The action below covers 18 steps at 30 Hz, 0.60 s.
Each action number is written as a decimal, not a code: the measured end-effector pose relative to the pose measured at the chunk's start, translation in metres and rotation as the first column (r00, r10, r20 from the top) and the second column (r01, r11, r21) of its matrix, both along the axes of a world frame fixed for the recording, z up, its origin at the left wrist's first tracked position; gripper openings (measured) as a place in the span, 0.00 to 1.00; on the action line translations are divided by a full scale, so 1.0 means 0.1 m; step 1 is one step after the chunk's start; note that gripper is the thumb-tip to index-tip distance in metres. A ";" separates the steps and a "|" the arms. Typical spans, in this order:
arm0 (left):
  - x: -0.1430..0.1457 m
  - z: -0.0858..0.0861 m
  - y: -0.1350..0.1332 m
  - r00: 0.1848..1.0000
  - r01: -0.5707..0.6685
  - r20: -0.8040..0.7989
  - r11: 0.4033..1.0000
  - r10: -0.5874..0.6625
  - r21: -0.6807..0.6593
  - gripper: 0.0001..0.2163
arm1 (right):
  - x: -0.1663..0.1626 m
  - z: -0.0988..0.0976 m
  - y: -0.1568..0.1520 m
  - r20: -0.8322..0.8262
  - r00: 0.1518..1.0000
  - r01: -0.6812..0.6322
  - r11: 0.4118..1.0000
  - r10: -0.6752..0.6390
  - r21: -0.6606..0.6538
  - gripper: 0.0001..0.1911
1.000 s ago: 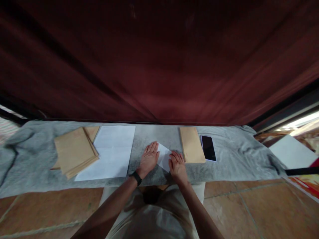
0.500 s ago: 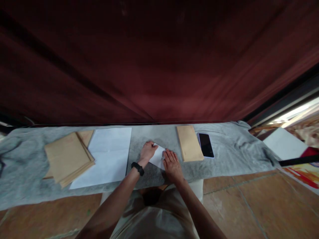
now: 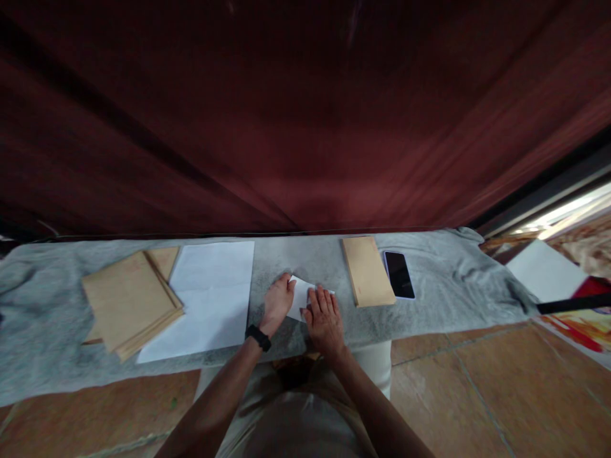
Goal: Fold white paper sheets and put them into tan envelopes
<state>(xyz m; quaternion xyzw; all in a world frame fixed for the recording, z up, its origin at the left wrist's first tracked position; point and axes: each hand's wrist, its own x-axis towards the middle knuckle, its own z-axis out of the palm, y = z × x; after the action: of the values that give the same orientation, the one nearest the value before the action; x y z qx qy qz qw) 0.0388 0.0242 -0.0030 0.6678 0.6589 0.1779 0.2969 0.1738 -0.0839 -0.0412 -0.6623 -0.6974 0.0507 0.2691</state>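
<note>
Both hands differ from a second ago: the left hand (image 3: 278, 298), flat then, now has its fingers curled at the left edge of the small white paper (image 3: 299, 298), and the right hand (image 3: 326, 321) has moved leftward and flattened over its right part. The left appears to pinch that edge between thumb and fingers, though its grip is partly hidden; the right holds nothing, its fingers extended and close together, palm down.

The paper lies at the middle of the desk (image 3: 443, 273), which is covered with grey cloth. The step in hand looks like pressing or creasing the paper; whether it is folded underneath cannot be told. Judging by this pose, the next move calls for the left to keep the edge steady while the right presses evenly.

Open cloth stretches from the paper to the far edge, by the dark red curtain (image 3: 305, 146). The front edge runs beneath the wrists, so there is less room that way. On the left, the large white sheet (image 3: 214, 292) lies near the forearm; on the right, only a narrow strip separates the right hand from the brown stack (image 3: 368, 272), with the phone (image 3: 400, 275) just beyond.
</note>
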 end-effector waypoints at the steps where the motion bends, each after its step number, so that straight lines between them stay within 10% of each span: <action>1: -0.01 0.00 0.02 1.000 0.005 0.022 1.000 -0.005 0.004 0.07 | 0.04 -0.01 -0.02 -0.001 1.000 0.018 1.000 -0.018 0.000 0.28; 12: -0.12 0.01 0.35 0.902 0.208 0.394 0.977 -0.179 -0.034 0.09 | 0.54 0.08 0.24 -0.562 0.820 0.036 0.990 -0.109 -0.140 0.15; 18: -0.20 0.13 0.41 0.929 -0.009 0.368 0.993 -0.034 0.116 0.12 | 0.53 -0.03 0.24 -0.701 0.672 0.090 0.966 -0.238 -0.241 0.12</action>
<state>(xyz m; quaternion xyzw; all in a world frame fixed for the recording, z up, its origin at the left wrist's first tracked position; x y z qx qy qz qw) 0.0192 0.0654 0.0097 0.6426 0.5758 0.3361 0.3775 0.2271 -0.0600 -0.0441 -0.6704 -0.4636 0.3486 0.4628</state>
